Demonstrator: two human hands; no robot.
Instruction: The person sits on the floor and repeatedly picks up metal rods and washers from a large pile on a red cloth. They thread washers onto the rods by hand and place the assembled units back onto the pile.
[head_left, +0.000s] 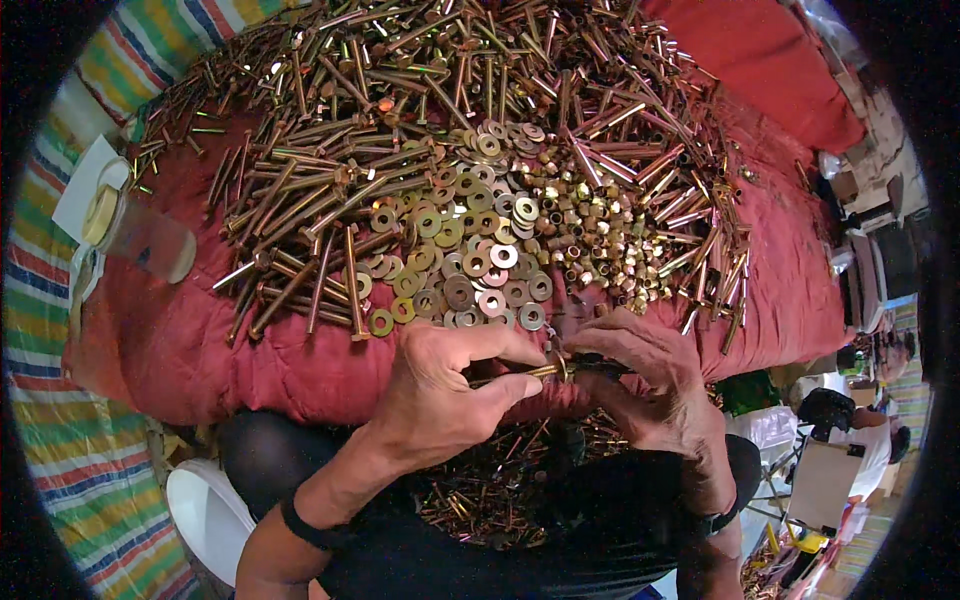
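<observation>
Between the thumb and forefinger of my left hand (440, 390) is a brass-coloured bolt (543, 371), lying roughly level over the near edge of the red padded cloth. A flat washer (562, 367) sits at its right end. My right hand (655, 375) is curled closed right beside that end; what its fingertips hold is in shadow. Just beyond my hands lies a heap of loose washers (460, 292). Small gold nuts (590, 225) are piled to its right, and long hex-head bolts (310, 205) to its left.
Many more bolts and metal tubes (690, 180) cover the red cloth (785, 300) toward the back and right. A clear jar with a pale lid (150, 240) is at the left. More metal pieces (490, 490) lie below my hands, between my legs. A white basin (205, 510) is at lower left.
</observation>
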